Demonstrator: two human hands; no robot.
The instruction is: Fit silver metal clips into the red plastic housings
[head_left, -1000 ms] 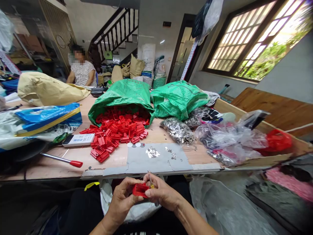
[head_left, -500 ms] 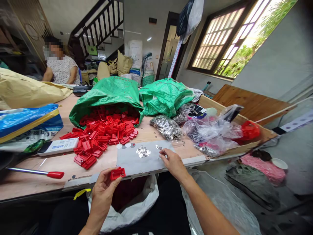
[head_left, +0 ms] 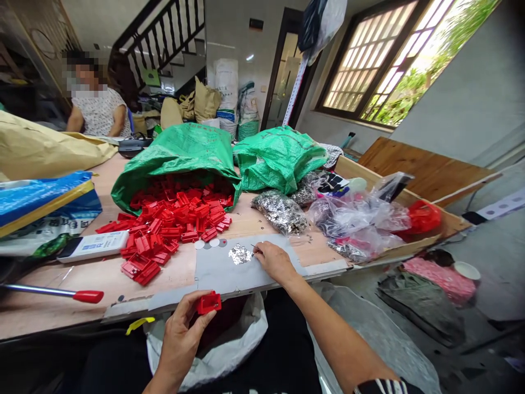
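Between the thumb and fingers of my left hand [head_left: 182,334] is a red plastic part [head_left: 209,302], a small hollow block, held above the open white sack at the table's front edge. My right hand [head_left: 274,261] is over the grey sheet [head_left: 217,279], its fingertips pinched together at the right side of a pile of small silvery metal pieces [head_left: 240,254]. What those fingertips hold is too small to make out. Behind my left hand, a heap of red plastic parts [head_left: 164,219] spills out of a green woven bag [head_left: 180,148].
A clear bag of metal pieces [head_left: 279,212] lies beyond my right hand. To the right stands a wooden tray [head_left: 447,232] with plastic bags. A red-handled lever [head_left: 88,296] and a white box [head_left: 96,245] are at left. The white sack [head_left: 246,345] hangs below the edge. Another person [head_left: 98,112] sits across.
My right hand has moved left, closer to the main pile of metal pieces. My left hand has shifted slightly right and down with the red plastic part.
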